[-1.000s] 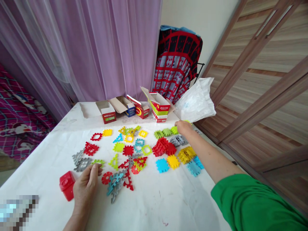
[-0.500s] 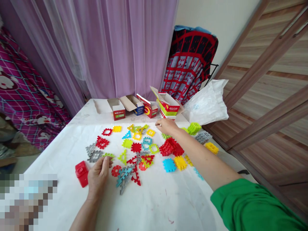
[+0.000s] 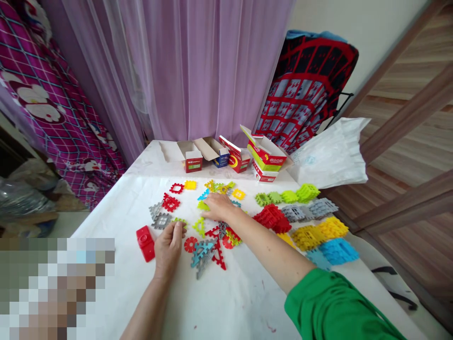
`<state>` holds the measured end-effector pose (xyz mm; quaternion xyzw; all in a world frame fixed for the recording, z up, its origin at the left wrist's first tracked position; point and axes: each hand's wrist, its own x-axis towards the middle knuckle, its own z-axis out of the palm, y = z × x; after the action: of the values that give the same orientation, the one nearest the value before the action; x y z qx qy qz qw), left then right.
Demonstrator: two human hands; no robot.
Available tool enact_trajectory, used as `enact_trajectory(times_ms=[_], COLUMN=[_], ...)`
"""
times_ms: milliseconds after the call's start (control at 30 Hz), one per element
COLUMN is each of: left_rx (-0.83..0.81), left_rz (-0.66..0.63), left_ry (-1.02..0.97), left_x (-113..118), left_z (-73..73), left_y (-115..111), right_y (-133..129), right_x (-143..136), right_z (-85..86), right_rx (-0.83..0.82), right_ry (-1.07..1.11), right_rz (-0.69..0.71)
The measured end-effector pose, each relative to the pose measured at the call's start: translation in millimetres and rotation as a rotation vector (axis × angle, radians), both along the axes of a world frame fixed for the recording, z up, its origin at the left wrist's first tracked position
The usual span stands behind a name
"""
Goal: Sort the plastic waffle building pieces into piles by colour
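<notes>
My left hand (image 3: 171, 242) is closed on a green piece (image 3: 180, 221) that sticks out past its fingertips, near the grey pieces (image 3: 162, 221) and a red box-shaped object (image 3: 146, 243). Farther right, my right hand (image 3: 220, 207) reaches over the middle of the scattered pieces, its fingertips at a lime green square piece (image 3: 203, 205); its grip is partly hidden. Just in front lie a green triangle (image 3: 199, 226), a red round piece (image 3: 190, 244) and blue and grey triangles (image 3: 203, 252). A red pile (image 3: 271, 217) sits beside my right forearm.
Open cartons (image 3: 193, 163) stand along the back of the white table (image 3: 116, 208). Sorted green (image 3: 307, 192), grey (image 3: 322, 208), yellow (image 3: 332, 228) and blue (image 3: 339, 251) stacks lie at the right, before a white bag (image 3: 329, 153).
My right hand has moved left from near the cartons to the lime green square. My left hand still holds its green piece. The view has shifted left, showing more stacks at right.
</notes>
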<state>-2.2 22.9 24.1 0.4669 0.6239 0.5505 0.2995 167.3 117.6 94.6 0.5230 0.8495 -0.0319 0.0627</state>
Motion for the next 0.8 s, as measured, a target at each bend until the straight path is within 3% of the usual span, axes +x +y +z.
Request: enact_trajectory(times_ms=[267,367,500,667,800], left_rx=[0.007,0.006,0.008,0.020,0.022], left_rz=[0.024,0.020,0.029,0.023,0.017], left_ry=[-0.039,-0.030,-0.018,-0.033,-0.030], left_x=[2,2,1,1,2], left_z=[-6.2,-6.4,-5.5,-0.4,3.1], left_y=[2,1,1,0,0], right_y=[6,11,9,-3,-16], right_x=[-5,-2,3,-3,-18], right_z=[4.5,3.5,-1.3,-6.7,-6.5], right_rx=[-0.051,-0.088,-0.060,-0.035,-0.011], right_ry=[0.051,0.148,0.107,0.122,0.110], right_rz=[-0.057,-0.126,-0.224,-0.114,-0.111])
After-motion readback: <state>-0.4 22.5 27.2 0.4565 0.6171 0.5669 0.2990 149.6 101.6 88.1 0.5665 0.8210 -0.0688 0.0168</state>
